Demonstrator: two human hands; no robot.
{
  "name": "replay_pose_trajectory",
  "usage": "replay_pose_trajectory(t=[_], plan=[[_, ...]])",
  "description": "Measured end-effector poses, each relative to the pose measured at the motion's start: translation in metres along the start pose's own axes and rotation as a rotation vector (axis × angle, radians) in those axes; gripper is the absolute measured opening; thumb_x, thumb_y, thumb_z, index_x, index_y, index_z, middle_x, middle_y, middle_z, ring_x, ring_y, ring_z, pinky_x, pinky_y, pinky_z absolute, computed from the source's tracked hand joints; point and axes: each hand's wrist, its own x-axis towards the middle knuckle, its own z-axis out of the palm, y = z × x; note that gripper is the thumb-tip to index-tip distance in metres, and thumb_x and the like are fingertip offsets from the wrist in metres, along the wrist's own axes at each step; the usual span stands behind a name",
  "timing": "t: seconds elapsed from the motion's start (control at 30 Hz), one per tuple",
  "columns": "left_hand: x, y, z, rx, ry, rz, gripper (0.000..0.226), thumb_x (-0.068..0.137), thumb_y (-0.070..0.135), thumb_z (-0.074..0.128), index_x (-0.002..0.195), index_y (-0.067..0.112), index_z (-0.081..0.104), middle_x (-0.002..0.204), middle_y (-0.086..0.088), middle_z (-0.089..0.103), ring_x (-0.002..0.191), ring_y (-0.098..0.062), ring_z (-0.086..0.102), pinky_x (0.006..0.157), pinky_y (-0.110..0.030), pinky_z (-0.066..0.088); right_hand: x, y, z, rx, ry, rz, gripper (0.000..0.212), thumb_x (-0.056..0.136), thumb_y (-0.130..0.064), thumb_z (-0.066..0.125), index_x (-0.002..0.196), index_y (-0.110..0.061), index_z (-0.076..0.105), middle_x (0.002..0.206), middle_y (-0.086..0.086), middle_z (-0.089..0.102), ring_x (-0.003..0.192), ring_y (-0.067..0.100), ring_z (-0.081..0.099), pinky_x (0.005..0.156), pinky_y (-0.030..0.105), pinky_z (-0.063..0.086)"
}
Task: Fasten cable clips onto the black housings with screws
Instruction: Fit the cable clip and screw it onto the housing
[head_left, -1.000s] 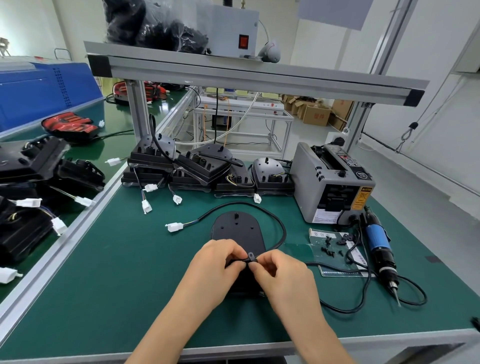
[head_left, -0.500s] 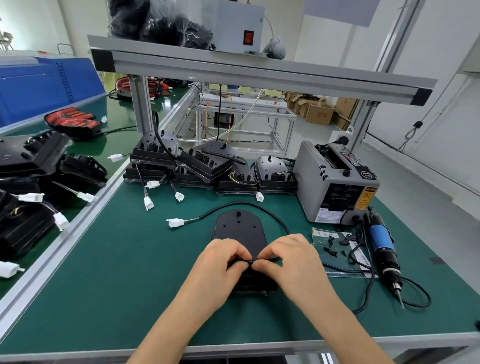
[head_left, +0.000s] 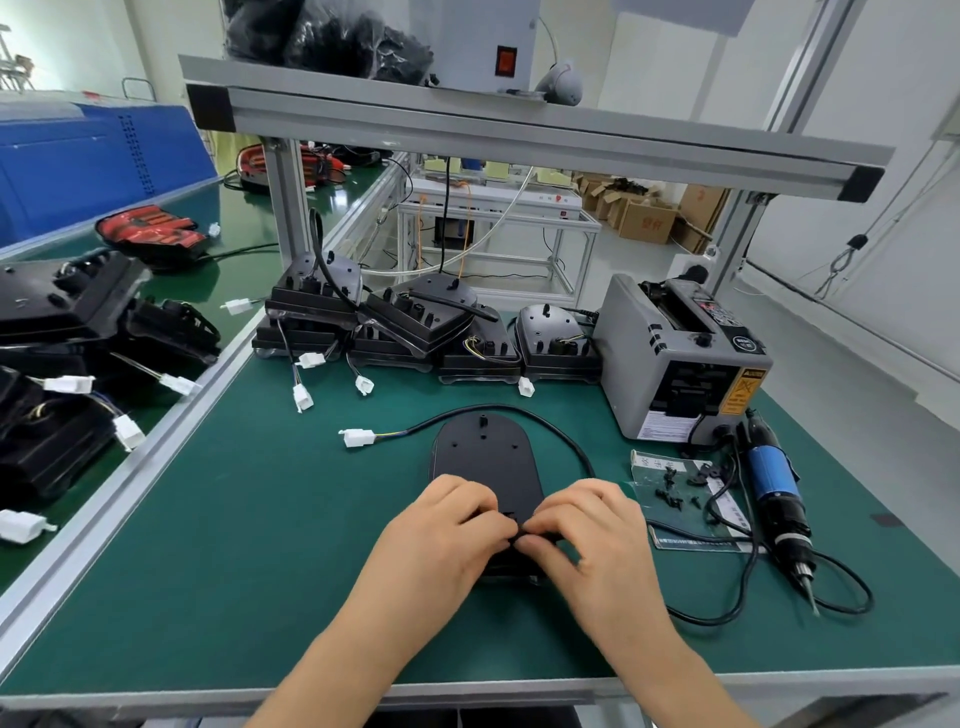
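Observation:
A black oval housing (head_left: 485, 457) lies flat on the green mat in front of me. Its black cable (head_left: 545, 423) loops round the far end to a white connector (head_left: 358, 437). My left hand (head_left: 441, 525) and my right hand (head_left: 587, 530) rest on the housing's near end, fingertips meeting. Between them they pinch a small black cable clip (head_left: 522, 535) against the housing; the clip is mostly hidden by the fingers. Loose black screws (head_left: 675, 496) and clips lie on a paper sheet to the right.
A blue electric screwdriver (head_left: 776, 493) lies at the right with its cord looping on the mat. A grey tape dispenser (head_left: 675, 358) stands behind it. Several stacked black housings (head_left: 415, 327) line the back; more lie on the left bench (head_left: 57, 332). An aluminium shelf (head_left: 519, 124) hangs overhead.
Both hands sank from just above the housing onto its near end, carrying the clip down to the surface. The view also shifted slightly closer.

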Motion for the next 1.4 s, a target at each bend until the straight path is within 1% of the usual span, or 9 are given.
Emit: replay_pose_trajectory(t=[0.1,0.33,0.5,0.63,0.83,0.97,1.13,1.27,1.4], plan=[[-0.001,0.003,0.002,0.074,0.029,0.028,0.01,0.075,0.007,0.069,0.078,0.017,0.069,0.082,0.004,0.061,0.076,-0.018,0.058,0.051,-0.026,0.048,-0.003,0.004,0.001,-0.026,0.001,0.001,0.024,0.08,-0.046,0.062,0.076,-0.024,0.071,0.084,-0.015,0.063,0.09,0.013,0.055,0.074,0.038,0.044],[-0.003,0.005,0.006,0.14,0.038,0.023,0.018,0.068,0.003,0.078,0.072,0.016,0.067,0.08,0.004,0.06,0.074,-0.016,0.057,0.053,-0.024,0.047,-0.001,0.009,0.002,-0.054,0.003,-0.067,0.02,0.082,-0.043,0.063,0.077,-0.025,0.071,0.082,-0.014,0.062,0.091,0.011,0.052,0.081,0.034,0.038],[-0.004,0.004,0.015,0.202,0.114,0.039,0.017,0.081,0.007,0.055,0.07,0.014,0.067,0.079,0.003,0.06,0.076,-0.016,0.053,0.052,-0.023,0.045,0.004,0.011,-0.001,0.007,-0.028,-0.074,0.017,0.085,-0.039,0.062,0.08,-0.025,0.069,0.084,-0.015,0.061,0.092,0.011,0.052,0.082,0.03,0.037],[-0.005,0.003,0.02,0.241,0.136,0.043,0.016,0.068,0.0,0.064,0.072,0.014,0.068,0.08,0.003,0.061,0.079,-0.017,0.053,0.048,-0.021,0.043,0.012,0.038,-0.022,0.076,-0.002,0.142,0.005,0.087,-0.024,0.064,0.082,-0.023,0.067,0.086,-0.017,0.061,0.091,0.006,0.05,0.084,0.022,0.038],[-0.006,0.004,0.022,0.233,0.13,0.03,0.017,0.064,0.0,0.065,0.073,0.014,0.068,0.081,0.003,0.061,0.081,-0.016,0.052,0.047,-0.02,0.04,0.036,0.115,-0.065,-0.419,-0.436,0.647,0.01,0.089,-0.02,0.054,0.085,-0.024,0.062,0.095,-0.005,0.062,0.083,0.012,0.058,0.072,0.031,0.05],[-0.005,0.005,0.022,0.231,0.131,0.025,0.016,0.066,0.0,0.064,0.073,0.014,0.068,0.082,0.002,0.061,0.082,-0.015,0.05,0.045,-0.02,0.039,0.039,0.133,-0.075,-0.527,-0.509,0.656,0.01,0.089,-0.019,0.055,0.089,-0.019,0.065,0.093,-0.005,0.061,0.083,0.014,0.057,0.07,0.03,0.049],[-0.006,0.005,0.022,0.244,0.124,0.027,0.015,0.069,0.003,0.061,0.074,0.014,0.068,0.082,0.003,0.061,0.082,-0.015,0.051,0.048,-0.019,0.036,0.046,0.134,-0.069,-0.698,-0.682,0.587,0.036,0.091,-0.027,0.053,0.059,-0.016,0.041,0.062,-0.002,0.043,0.067,0.018,0.046,0.047,0.027,0.028],[-0.006,0.005,0.023,0.245,0.132,0.025,0.017,0.074,0.004,0.056,0.075,0.015,0.069,0.082,0.002,0.061,0.082,-0.015,0.05,0.044,-0.02,0.04,0.045,0.135,-0.062,-0.801,-0.712,0.543,0.038,0.091,-0.016,0.049,0.059,-0.019,0.029,0.06,-0.003,0.032,0.07,0.019,0.041,0.042,0.025,0.02],[-0.005,0.006,0.021,0.237,0.122,0.016,0.023,0.061,-0.006,0.072,0.073,0.014,0.069,0.079,0.002,0.062,0.082,-0.015,0.05,0.044,-0.019,0.037,0.042,0.135,-0.06,-0.801,-0.661,0.547,0.032,0.089,-0.008,0.044,0.061,-0.019,0.032,0.063,-0.002,0.041,0.069,0.02,0.045,0.043,0.026,0.024]])
